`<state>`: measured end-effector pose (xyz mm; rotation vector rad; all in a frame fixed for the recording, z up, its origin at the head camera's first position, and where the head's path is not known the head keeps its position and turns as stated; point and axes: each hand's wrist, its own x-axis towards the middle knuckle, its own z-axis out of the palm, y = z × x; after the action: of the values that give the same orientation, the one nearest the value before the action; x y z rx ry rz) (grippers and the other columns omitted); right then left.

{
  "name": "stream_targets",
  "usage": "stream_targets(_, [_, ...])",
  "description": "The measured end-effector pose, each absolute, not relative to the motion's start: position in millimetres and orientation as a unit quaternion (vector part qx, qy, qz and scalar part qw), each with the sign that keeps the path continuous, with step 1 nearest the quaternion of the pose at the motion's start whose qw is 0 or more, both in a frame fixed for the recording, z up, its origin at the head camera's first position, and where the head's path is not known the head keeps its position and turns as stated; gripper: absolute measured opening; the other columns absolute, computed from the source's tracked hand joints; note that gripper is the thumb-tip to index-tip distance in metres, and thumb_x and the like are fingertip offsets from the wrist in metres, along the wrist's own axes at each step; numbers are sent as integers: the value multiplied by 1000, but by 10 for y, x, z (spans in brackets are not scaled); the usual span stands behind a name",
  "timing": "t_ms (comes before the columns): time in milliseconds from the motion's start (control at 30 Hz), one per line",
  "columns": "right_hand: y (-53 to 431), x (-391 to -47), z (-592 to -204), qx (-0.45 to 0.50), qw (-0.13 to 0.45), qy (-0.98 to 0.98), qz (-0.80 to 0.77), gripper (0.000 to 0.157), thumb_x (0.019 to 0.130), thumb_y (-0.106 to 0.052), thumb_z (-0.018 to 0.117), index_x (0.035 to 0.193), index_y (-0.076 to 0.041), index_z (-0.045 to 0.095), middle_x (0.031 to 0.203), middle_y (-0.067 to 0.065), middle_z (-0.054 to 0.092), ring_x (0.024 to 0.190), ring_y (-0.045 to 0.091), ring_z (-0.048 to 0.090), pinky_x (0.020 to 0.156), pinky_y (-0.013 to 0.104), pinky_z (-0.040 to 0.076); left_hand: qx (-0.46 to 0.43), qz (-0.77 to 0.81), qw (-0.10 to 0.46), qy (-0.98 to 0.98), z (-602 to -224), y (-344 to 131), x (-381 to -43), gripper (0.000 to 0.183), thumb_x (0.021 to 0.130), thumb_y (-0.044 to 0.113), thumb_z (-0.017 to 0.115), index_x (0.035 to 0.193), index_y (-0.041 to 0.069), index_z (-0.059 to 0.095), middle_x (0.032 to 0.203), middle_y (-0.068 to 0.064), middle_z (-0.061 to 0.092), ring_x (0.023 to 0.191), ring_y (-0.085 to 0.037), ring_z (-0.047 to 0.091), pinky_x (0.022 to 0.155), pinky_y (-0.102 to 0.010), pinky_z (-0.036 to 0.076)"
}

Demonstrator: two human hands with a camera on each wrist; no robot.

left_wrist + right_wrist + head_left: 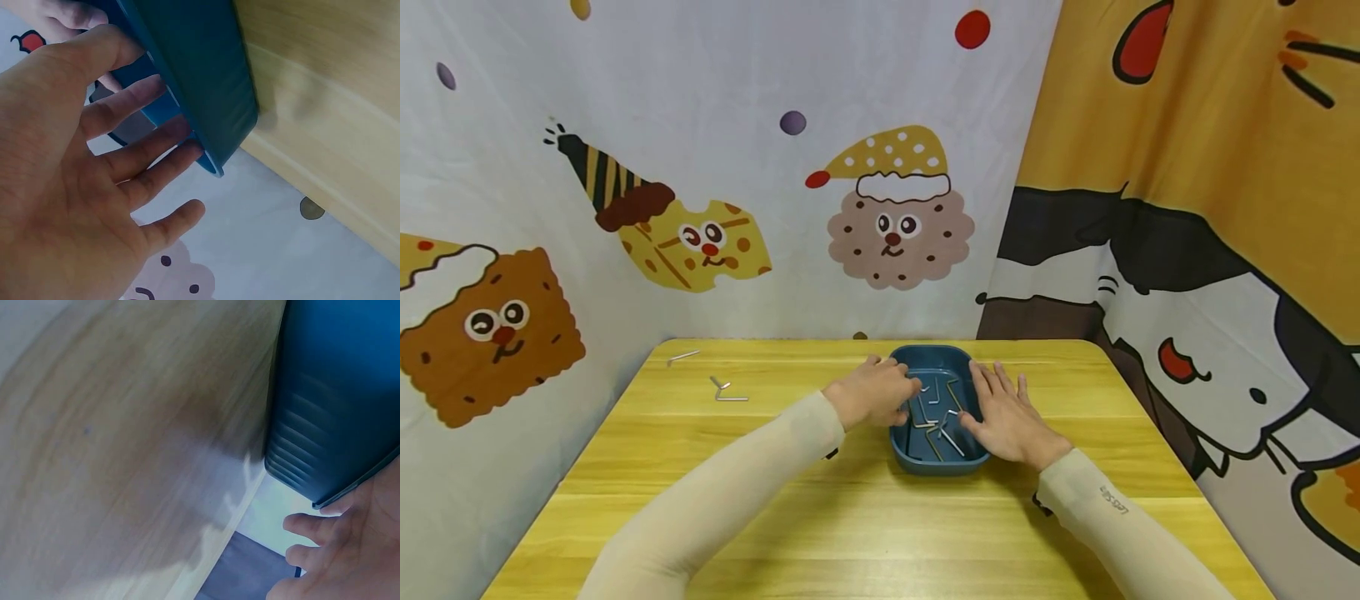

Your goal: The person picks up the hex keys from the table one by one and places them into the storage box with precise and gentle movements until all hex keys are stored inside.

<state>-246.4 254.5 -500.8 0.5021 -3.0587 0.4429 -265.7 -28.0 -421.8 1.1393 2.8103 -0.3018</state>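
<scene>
A dark blue tray [936, 468] stands on the table, holding several L-shaped hex keys [953, 442], some silver and some brass-coloured. My left hand [872, 393] reaches over the tray's left rim, its fingertips dipping inside. In the left wrist view its fingers [147, 150] are spread and loosely bent, and the tray's wall partly hides the tips. Nothing shows in that hand. My right hand [1006, 414] rests along the right rim with straight fingers, its thumb over the inside. The right wrist view shows the palm [369, 544] against the outer wall.
On the left of the wooden table [880, 533], two silver hex keys [732, 398] lie close together. Another hex key [683, 357] lies farther back near the left corner. A patterned curtain [737, 100] hangs behind the table's back edge and along both sides.
</scene>
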Motion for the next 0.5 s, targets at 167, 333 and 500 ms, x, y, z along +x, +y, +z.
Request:
stream_targets(167, [2540, -2457, -5009, 156, -1, -977, 146, 94, 117, -46, 64, 187, -5, 17, 194, 26, 21, 182, 55, 8, 140, 87, 3, 375, -79, 26, 923, -4242, -310, -2614, 47, 113, 47, 79, 153, 24, 74, 150, -7, 73, 143, -30, 69, 132, -62, 52])
stream_targets(333, [2544, -2453, -5005, 158, 4, -976, 148, 94, 116, -45, 65, 187, -4, 18, 192, 28, 24, 182, 56, 10, 140, 88, 3, 367, -45, -13, 929, -4282, -408, -2584, 46, 115, 45, 75, 154, 23, 72, 154, -7, 71, 147, -32, 68, 132, -63, 51])
stream_targets(500, [2550, -2451, -4998, 163, 7, -975, 148, 95, 116, -46, 64, 187, -3, 18, 192, 28, 24, 181, 56, 10, 139, 89, 4, 340, -1, -42, 939, -4311, -582, -2562, 47, 116, 44, 72, 157, 19, 69, 162, -10, 66, 153, -35, 64, 133, -64, 50])
